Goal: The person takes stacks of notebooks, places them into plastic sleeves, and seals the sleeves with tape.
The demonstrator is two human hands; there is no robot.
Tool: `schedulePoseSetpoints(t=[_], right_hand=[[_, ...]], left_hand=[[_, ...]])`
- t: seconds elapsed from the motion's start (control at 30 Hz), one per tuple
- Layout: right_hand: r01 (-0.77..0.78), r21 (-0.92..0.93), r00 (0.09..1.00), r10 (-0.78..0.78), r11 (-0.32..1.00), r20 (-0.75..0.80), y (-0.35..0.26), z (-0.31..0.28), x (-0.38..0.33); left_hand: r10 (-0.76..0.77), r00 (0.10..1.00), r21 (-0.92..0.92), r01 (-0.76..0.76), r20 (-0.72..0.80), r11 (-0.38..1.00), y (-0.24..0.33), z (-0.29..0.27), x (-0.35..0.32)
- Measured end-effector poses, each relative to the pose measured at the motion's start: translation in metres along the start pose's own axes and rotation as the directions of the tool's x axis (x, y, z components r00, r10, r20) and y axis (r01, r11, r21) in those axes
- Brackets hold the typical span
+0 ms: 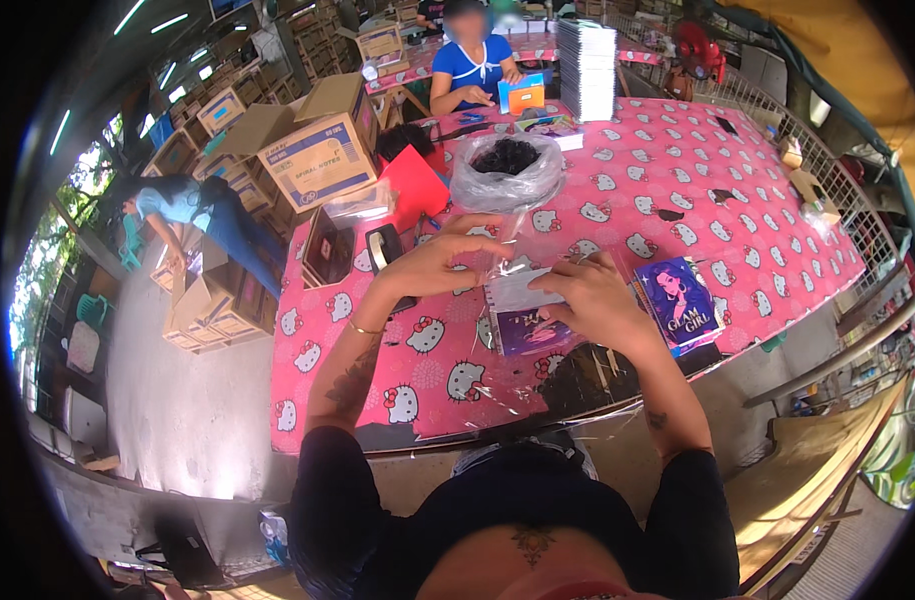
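A spiral notebook with a purple illustrated cover lies in front of me, its upper part covered by a folded white sheet. My right hand is closed over the right side of the notebook and sheet, fingers bent on top. Just to the left, my left hand hovers with thumb and fingers apart, its fingertips by some clear plastic film. Whether the fingertips touch the film is hard to tell. Beyond my right wrist rests a small stack of similar purple notebooks.
A plastic bag of black pieces sits ahead, beside a red sheet and a tape dispenser. Cardboard boxes stand left. Across the pink table, a person handles notebooks near a tall stack. Another person bends over boxes.
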State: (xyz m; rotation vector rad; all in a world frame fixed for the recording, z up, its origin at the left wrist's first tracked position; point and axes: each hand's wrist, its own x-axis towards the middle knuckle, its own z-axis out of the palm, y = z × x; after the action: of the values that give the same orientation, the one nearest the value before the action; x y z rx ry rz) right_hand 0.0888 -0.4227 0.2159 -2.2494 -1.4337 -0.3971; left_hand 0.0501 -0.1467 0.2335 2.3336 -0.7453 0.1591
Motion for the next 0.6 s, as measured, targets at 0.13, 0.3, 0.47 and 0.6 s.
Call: schedulePoseSetpoints(t=[0.13, 0.3, 0.47, 0.6], right_hand=[[-0.050, -0.027, 0.996, 0.052, 0.998, 0.069, -0.006, -0.005, -0.001], [0.067, -0.055, 0.979, -0.076, 0.996, -0.188, -0.002, -0.003, -0.008], [-0.075, 0.635, 0.819, 0.411, 0.769, -0.400, 0.065, 0.024, -0.042], [0.004, 0.326, 0.999, -0.020, 0.945, 0.045, 0.079, 0.058, -0.040]], left_hand=[[0.004, 0.996, -0.002, -0.004, 0.085, 1.000, -0.006, -0.012, 0.005], [-0.028, 0.996, 0.068, 0.022, 0.079, 0.997, 0.006, -0.013, 0.005], [-0.031, 0.999, -0.001, 0.031, -0.020, 1.000, -0.001, 0.004, 0.008], [0.004, 1.000, 0.048, -0.003, -0.024, 0.999, -0.010, 0.021, 0.028]])
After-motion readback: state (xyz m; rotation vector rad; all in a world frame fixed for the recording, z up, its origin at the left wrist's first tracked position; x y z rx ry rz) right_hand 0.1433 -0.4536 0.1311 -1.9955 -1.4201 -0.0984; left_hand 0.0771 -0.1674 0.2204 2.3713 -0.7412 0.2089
